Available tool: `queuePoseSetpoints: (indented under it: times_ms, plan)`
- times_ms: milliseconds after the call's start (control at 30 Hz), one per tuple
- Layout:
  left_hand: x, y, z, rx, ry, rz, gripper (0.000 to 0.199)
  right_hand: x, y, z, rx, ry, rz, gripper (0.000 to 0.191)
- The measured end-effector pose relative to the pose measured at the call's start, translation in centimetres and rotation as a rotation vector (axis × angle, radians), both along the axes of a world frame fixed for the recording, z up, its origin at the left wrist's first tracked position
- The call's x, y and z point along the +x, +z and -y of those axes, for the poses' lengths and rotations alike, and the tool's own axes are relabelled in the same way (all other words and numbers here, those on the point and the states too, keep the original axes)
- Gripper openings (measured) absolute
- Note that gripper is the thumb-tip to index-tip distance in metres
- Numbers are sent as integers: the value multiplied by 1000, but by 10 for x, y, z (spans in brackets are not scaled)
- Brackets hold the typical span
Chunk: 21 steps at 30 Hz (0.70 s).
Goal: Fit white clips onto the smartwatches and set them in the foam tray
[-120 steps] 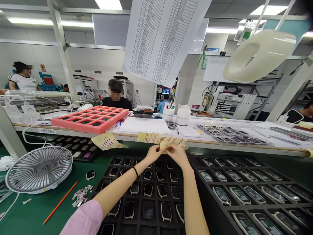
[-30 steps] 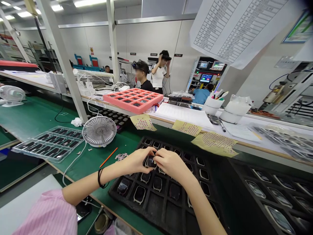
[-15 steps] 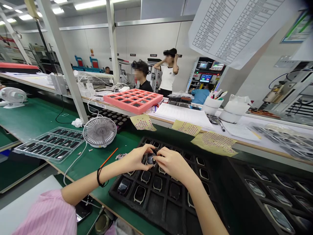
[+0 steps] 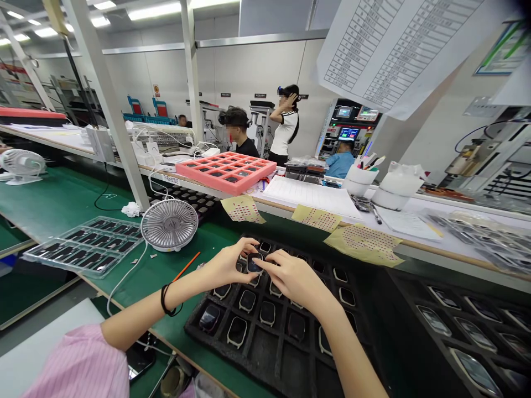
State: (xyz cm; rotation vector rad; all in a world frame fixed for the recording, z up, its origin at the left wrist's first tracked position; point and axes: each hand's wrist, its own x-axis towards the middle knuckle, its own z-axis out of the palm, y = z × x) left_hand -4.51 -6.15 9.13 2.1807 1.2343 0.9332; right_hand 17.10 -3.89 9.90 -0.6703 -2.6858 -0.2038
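A smartwatch case [image 4: 254, 262] with a dark square face is held up over a black foam tray [image 4: 259, 345]. My left hand [image 4: 234, 264] grips its edges between the thumb and the curled fingers. From the other side my right hand [image 4: 290, 276] reaches in, its fingers bent and a fingertip at the face's right edge. Whether that hand pinches anything small is hidden. Below, several more watch cases, such as a pale-rimmed one [image 4: 238, 330], lie in the tray's compartments. Some front compartments hold nothing.
A second black tray of watch cases [image 4: 473, 365] stands at right. On the left are a small fan [image 4: 170, 224], a clear tray of dark parts [image 4: 89, 243] and an orange stick [image 4: 186, 266]. The shelf ahead carries a pink foam tray [image 4: 226, 179] and papers. People are beyond.
The watch case has risen slightly and tilted in my left hand, and my right fingertips have shifted to its edge. In the background, the standing person has turned and lowered an arm.
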Motion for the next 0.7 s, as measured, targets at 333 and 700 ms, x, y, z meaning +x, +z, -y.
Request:
queuePoseSetpoints:
  times_ms: [333,700]
  plan:
    - [3,-9,-4,26,42,-12,54,4,5,-2,24,-46,12,39]
    - [18,-101,-29,182,-88,-425,29,93,63,-35,164,-659,-440,24]
